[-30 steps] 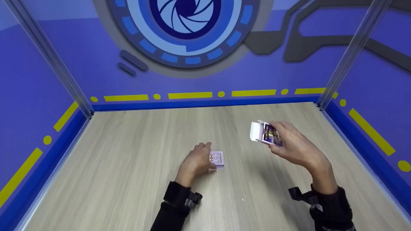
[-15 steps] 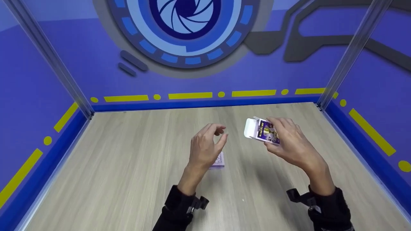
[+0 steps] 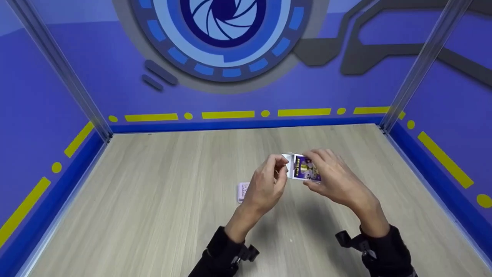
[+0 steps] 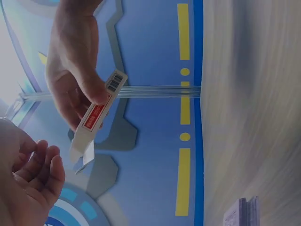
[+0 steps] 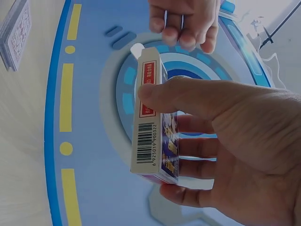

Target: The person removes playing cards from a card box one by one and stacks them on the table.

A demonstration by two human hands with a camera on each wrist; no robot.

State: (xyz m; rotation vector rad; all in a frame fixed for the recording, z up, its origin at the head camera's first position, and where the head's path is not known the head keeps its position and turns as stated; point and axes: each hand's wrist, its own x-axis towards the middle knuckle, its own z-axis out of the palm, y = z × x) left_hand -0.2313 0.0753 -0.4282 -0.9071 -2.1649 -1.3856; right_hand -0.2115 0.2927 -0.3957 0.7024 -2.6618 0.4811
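My right hand point(image 3: 338, 179) grips a small card box point(image 3: 306, 168) above the table, thumb on one narrow side and fingers on the other. The box has a purple picture front; a red label and a barcode point(image 5: 146, 143) show on its side in the right wrist view. Its white end flap point(image 4: 88, 153) hangs open toward my left hand point(image 3: 265, 185). The left fingers are loosely bent beside the flap, and a gap separates them from it in the left wrist view. A stack of playing cards point(image 3: 242, 191) lies on the table, partly hidden behind the left hand.
The wood-grain table point(image 3: 165, 200) is enclosed by blue printed walls point(image 3: 246, 96) at the back and both sides. Metal posts point(image 3: 423, 65) stand at the back corners. A small pale speck point(image 3: 291, 240) lies near the front.
My left hand has left the card stack, risen and moved right to the box's flap. My right hand has brought the box left, toward it. The stack stays on the table.
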